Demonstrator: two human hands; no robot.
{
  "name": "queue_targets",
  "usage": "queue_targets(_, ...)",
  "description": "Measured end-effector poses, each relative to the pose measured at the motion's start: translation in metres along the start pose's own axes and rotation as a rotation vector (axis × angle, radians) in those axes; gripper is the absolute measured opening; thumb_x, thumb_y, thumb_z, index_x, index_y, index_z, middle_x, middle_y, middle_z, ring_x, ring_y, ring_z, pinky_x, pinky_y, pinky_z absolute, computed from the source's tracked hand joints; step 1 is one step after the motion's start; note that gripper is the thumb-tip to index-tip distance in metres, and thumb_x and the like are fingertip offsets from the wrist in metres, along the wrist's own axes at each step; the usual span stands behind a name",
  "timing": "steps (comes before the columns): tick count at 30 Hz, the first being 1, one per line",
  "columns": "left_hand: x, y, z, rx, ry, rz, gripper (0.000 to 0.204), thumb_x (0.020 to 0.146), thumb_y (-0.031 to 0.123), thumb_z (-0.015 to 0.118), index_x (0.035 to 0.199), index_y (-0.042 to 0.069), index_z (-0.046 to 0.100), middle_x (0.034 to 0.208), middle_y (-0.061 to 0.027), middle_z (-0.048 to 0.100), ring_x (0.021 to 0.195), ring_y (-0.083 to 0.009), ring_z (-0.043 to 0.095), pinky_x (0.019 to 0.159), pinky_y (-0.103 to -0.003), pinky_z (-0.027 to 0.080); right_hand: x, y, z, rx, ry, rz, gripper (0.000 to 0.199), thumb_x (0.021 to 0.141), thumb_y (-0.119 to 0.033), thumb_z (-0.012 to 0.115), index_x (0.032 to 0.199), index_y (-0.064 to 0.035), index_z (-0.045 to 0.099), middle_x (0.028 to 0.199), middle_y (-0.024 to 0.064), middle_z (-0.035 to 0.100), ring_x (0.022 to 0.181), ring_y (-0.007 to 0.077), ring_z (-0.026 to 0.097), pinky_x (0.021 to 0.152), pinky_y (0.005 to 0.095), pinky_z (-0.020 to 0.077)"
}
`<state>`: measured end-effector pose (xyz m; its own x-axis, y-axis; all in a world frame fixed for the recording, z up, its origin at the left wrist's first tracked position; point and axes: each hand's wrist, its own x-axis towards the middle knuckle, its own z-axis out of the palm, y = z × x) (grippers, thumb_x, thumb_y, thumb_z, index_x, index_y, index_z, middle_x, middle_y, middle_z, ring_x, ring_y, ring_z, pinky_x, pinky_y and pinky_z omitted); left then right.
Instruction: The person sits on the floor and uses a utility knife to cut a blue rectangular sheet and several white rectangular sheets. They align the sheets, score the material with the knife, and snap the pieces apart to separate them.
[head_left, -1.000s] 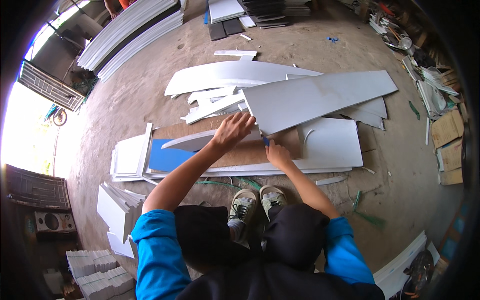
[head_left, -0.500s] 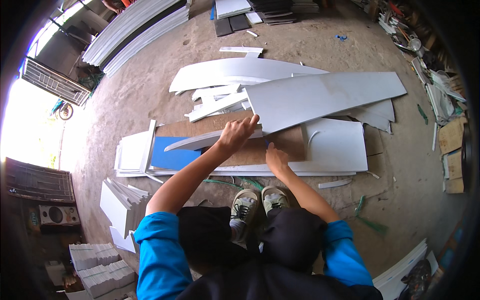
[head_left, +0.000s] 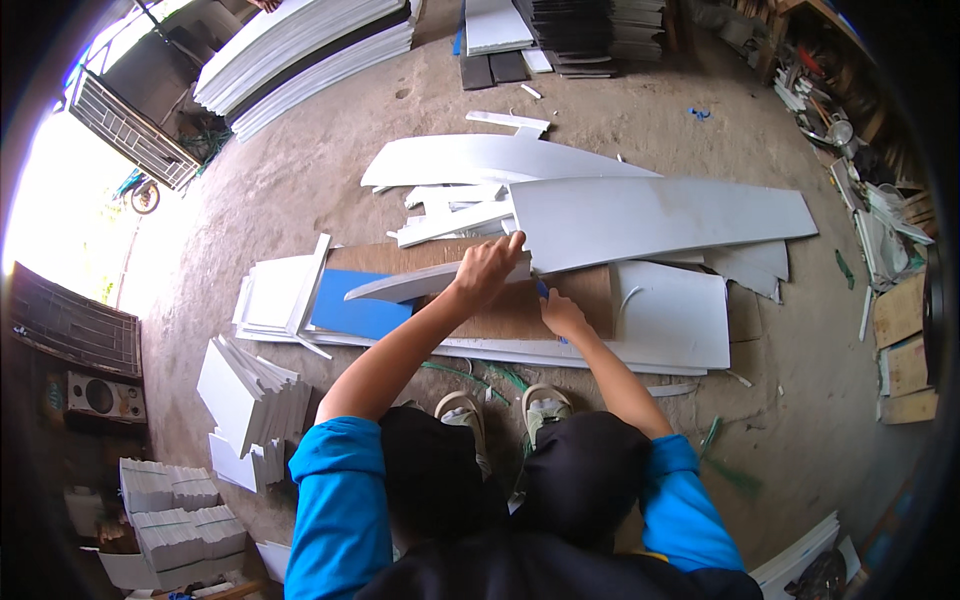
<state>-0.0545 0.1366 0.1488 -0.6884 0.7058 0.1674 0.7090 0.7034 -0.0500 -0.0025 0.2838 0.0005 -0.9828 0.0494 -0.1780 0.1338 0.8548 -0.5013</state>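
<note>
A curved, tapering white foam strip (head_left: 395, 285) lies over a blue sheet (head_left: 358, 306) and a brown board (head_left: 440, 325). My left hand (head_left: 486, 268) is closed on its right end, fingertips by the left corner of a large white foam panel (head_left: 660, 215). Just to the right, my right hand (head_left: 564, 314) is wrapped around a slim blue-handled cutter (head_left: 543, 289), pointed at the panel's near edge. The fingers cover most of the handle, and its blade cannot be made out. Under the brown board is a wide white sheet (head_left: 680, 315).
Beyond the panel lie a curved white sheet (head_left: 480, 160) and loose white offcuts (head_left: 455, 222). Stacked white pieces (head_left: 250, 395) stand left of my knees. Green string (head_left: 735, 475) lies on the floor at right. Tall stacks of white sheets (head_left: 310, 55) are at the back left.
The whole view has shifted, so the far things sit lower and further right. My left foot has moved left, apart from the right one. Both hands keep their holds.
</note>
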Motion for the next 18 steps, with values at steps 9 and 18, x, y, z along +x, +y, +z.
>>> queue_targets(9,0.003,-0.002,0.015,-0.11,0.059,0.026,0.038,0.077,0.01,0.058,0.108,0.007,0.037,0.072,-0.0119,0.061,0.063,-0.0313,0.062,0.048,-0.041,0.048,-0.027,0.002,0.005,-0.19,0.027,-0.028,0.025,0.088,-0.024,0.042,0.093,-0.0003,0.046,0.072,0.0189,0.063,0.068,0.0353,0.063,0.06,0.0448,0.0501)
queue_targets(18,-0.019,-0.006,0.008,-0.143,-0.137,-0.052,0.038,0.077,0.006,0.054,0.113,0.006,0.041,0.08,-0.0125,0.062,0.069,-0.0286,0.063,0.053,-0.036,0.052,-0.049,-0.028,-0.026,0.025,0.176,0.099,0.023,0.088,-0.026,0.043,0.093,-0.0031,0.044,0.065,0.0203,0.06,0.063,0.0364,0.061,0.059,0.047,0.0494)
